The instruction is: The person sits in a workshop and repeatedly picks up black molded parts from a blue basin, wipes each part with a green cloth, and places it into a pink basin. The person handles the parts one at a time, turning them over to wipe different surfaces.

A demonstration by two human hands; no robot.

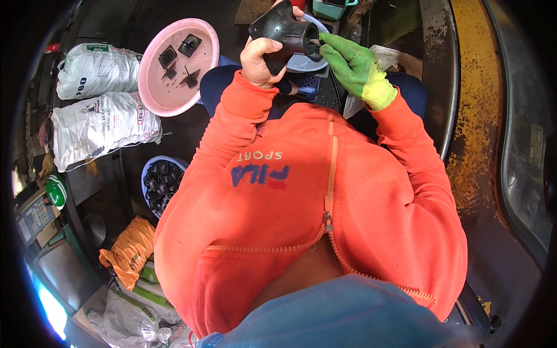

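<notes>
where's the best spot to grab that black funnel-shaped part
By its wide flared body, from the person's left, as the bare left hand does now on the black funnel-shaped part. That leaves the narrow spout, pointing right, free for the green-gloved right hand at its tip.

Light is even and fairly bright, seemingly daylight, falling on the orange jacket [325, 197] below both hands without hard shadows. The left hand [262, 55] and the green-gloved right hand [351, 66] are sharp. Left of the left hand, the pink basin [152, 64] shows a soft sheen. Far below-left of the hands, a blown-out white glare sits at the rim. Fisheye bending curves the edges, and the 4 corners are black.
</notes>
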